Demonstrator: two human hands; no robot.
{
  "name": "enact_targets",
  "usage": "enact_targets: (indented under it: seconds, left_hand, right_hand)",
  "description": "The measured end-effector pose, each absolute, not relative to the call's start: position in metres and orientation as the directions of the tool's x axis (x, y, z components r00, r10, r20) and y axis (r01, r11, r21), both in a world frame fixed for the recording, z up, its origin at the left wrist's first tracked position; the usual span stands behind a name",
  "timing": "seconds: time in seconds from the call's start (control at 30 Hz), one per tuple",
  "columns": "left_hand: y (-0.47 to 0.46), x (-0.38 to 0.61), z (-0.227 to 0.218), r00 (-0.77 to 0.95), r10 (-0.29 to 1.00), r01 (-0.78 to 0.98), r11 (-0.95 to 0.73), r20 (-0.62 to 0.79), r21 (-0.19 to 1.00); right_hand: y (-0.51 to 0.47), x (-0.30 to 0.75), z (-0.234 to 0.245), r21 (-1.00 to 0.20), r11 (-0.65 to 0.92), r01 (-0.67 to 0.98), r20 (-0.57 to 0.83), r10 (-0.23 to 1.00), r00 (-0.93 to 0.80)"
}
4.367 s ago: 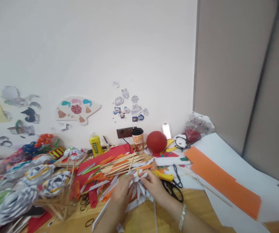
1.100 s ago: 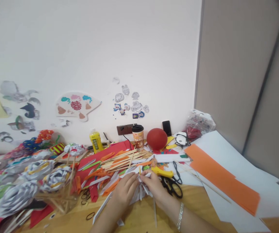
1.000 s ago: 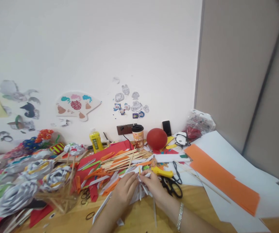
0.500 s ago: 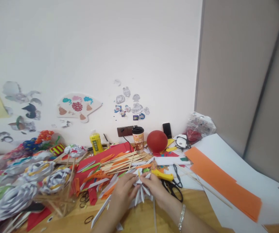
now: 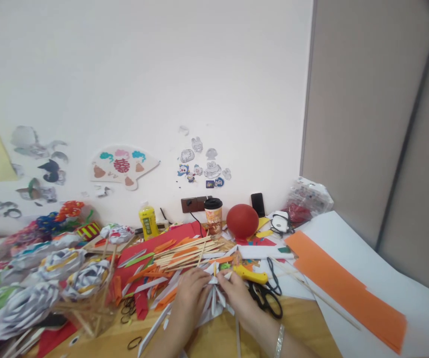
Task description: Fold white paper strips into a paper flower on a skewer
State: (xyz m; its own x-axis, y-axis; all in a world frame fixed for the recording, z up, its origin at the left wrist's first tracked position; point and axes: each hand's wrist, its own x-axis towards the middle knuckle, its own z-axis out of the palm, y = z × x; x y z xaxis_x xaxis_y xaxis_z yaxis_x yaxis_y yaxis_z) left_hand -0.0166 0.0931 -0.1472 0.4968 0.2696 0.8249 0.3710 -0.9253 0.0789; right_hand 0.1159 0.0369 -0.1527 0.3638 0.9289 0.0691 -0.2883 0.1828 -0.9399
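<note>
White paper fan (image 5: 213, 302), built of folded strips, lies on the wooden worktop (image 5: 304, 318) between both hands. The left hand (image 5: 192, 294) has its fingers curled down over the fan's left side, gripping it. The right hand (image 5: 239, 294) pinches its upper edge. A yellow glue gun (image 5: 251, 273) and black scissors (image 5: 268, 300) lie just right of the right hand, with wooden sticks (image 5: 184, 248) behind.

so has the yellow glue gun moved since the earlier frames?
No. The yellow glue gun lies at the same offset below the red ball, beside the black scissors; only the camera shifted. Left hand and right hand pinch the white folded paper.
</note>
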Motion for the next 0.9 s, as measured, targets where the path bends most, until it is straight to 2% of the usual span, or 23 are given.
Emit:
enact_targets:
  seconds: [0.13,0.4,0.53,0.77,0.83,0.9]
  left_hand:
    - [0.083,-0.011,-0.143,0.465,0.316,0.334,-0.928,0.827,0.166]
    - [0.079,-0.011,-0.141,0.431,0.443,0.407,-0.873,0.787,0.269]
    - [0.076,-0.009,-0.141,0.431,0.444,0.407,-0.873,0.785,0.270]
    - [0.066,-0.009,-0.132,0.538,0.444,0.366,-0.889,0.717,0.275]
    - [0.068,-0.012,-0.129,0.521,0.524,0.373,-0.850,0.674,0.372]
    - [0.072,-0.014,-0.126,0.450,0.663,0.376,-0.748,0.598,0.546]
  right_hand:
    - [0.041,0.113,-0.161,-0.949,0.217,-0.227,0.111,0.908,0.405]
    - [0.036,0.109,-0.160,-0.932,0.176,-0.318,0.060,0.937,0.343]
    - [0.035,0.108,-0.162,-0.946,0.207,-0.250,0.110,0.929,0.353]
    - [0.043,0.120,-0.162,-0.960,0.250,-0.127,0.188,0.910,0.369]
    - [0.042,0.125,-0.155,-0.966,0.244,-0.086,0.204,0.922,0.330]
    - [0.040,0.129,-0.148,-0.972,0.232,-0.050,0.213,0.946,0.243]
